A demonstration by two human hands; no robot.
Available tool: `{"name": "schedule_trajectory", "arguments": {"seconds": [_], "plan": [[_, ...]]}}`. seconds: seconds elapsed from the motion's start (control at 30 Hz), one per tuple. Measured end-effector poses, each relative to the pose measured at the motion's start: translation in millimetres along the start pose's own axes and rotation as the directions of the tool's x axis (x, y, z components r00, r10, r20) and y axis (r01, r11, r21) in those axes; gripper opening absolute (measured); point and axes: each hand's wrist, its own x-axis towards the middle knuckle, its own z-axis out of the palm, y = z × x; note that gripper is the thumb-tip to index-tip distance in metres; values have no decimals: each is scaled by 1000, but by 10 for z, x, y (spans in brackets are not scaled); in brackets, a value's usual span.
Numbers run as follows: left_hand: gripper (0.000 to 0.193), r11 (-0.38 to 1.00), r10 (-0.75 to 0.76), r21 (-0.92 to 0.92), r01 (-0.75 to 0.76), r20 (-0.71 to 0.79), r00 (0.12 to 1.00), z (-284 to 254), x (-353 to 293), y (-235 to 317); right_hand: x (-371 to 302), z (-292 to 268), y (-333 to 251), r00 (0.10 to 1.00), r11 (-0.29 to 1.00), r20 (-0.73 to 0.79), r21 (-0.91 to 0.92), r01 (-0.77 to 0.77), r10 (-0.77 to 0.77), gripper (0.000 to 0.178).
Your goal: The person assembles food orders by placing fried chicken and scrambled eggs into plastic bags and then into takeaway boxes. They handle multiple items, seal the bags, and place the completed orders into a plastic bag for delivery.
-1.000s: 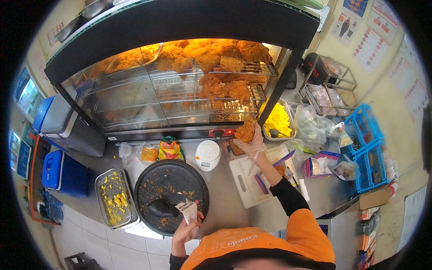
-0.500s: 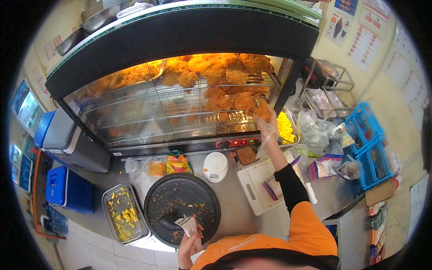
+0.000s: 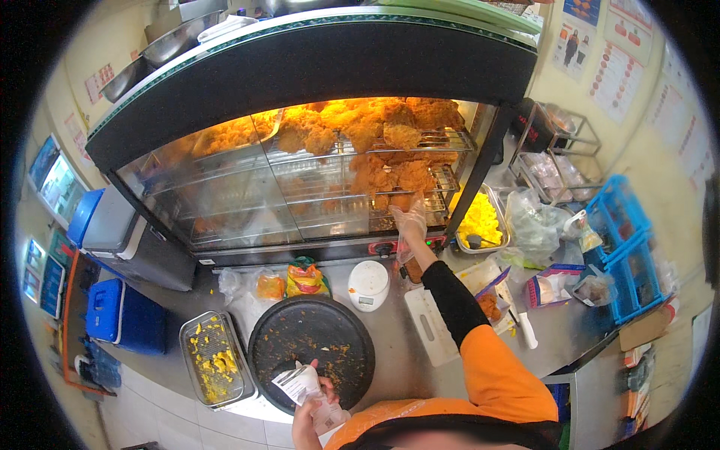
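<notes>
My right hand [image 3: 411,221], in a clear plastic glove, reaches into the open right side of the warming cabinet [image 3: 315,56]. Its fingers are closed on a piece of fried chicken [image 3: 404,201] at the front edge of the lower rack; the fingertips are partly hidden. More fried chicken [image 3: 412,177] lies just behind it. Low in the view, my left hand [image 3: 324,391] grips a white printed paper bag [image 3: 298,382] over the near edge of a large round dark pan [image 3: 311,341] with crumbs on it.
A white scale [image 3: 368,283] stands below the cabinet. A cutting board [image 3: 433,326] with a white-handled knife [image 3: 528,331] lies to the right. A tray of yellow food [image 3: 480,219], plastic bags [image 3: 534,225] and blue crates [image 3: 628,262] stand further right. A wire-racked tray [image 3: 196,375] sits left.
My right hand has moved left along the lower rack, and a piece of fried chicken has shifted with it. My left hand has turned the paper bag, showing more of its printed side.
</notes>
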Motion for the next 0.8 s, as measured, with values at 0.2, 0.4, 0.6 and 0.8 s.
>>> {"name": "schedule_trajectory", "arguments": {"seconds": [0.2,0.4,0.6,0.8], "plan": [[93,1000,9,-22,-10,-66,998,183,-52,-62,46,-295,-177,964,909,170,-397,-123,205,76],[94,1000,-24,-14,23,-75,997,205,-28,-82,-276,-721,-197,993,996,-92,69,-63,69,37],[94,999,-33,17,33,-7,999,93,107,-127,736,-1116,-229,793,813,-213,-281,509,-570,20],[94,994,12,108,-30,162,987,26,200,-98,1629,-1055,-412,806,540,549,-619,571,-222,19]]}}
